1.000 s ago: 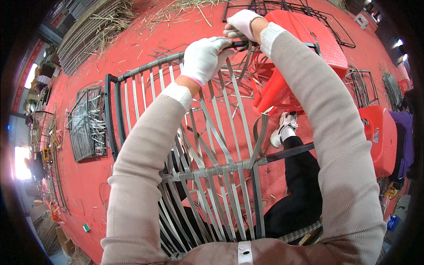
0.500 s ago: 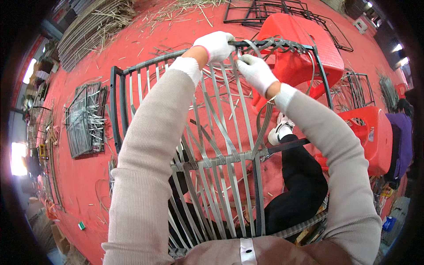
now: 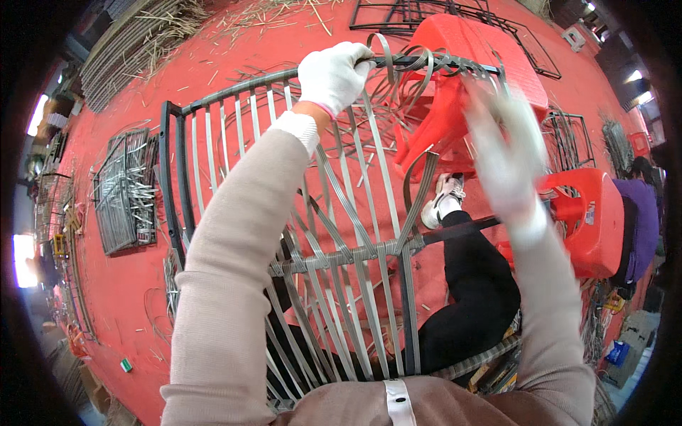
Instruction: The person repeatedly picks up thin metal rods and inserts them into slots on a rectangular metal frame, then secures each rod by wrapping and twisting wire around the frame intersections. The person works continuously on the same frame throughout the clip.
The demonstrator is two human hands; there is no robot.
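Observation:
A dark metal frame [image 3: 241,86] woven with flat grey strips leans across my lap, its wrapped top rail away from me. Around that rail my left hand [image 3: 334,77], in a white glove, is closed beside loose loops of grey strip [image 3: 408,71]. My right hand [image 3: 506,145], also gloved, is off to the right of the frame, smeared by motion, so its fingers and anything in them cannot be made out. Long pale strips [image 3: 380,163] run lengthwise over a wrapped middle bar [image 3: 320,263]. Several of them are crossed by slanting grey strips.
A red plastic stool [image 3: 483,53] stands behind the frame's top right corner; another red seat [image 3: 597,224] is at the right. Bundled grey strips [image 3: 124,192] lie on the red floor at left. Dark bare frames [image 3: 398,14] and stacked woven panels [image 3: 128,53] lie farther back.
My right hand has left the top rail and swung right and toward me. My left hand stays at the rail. Loops of strip now stand up to its right.

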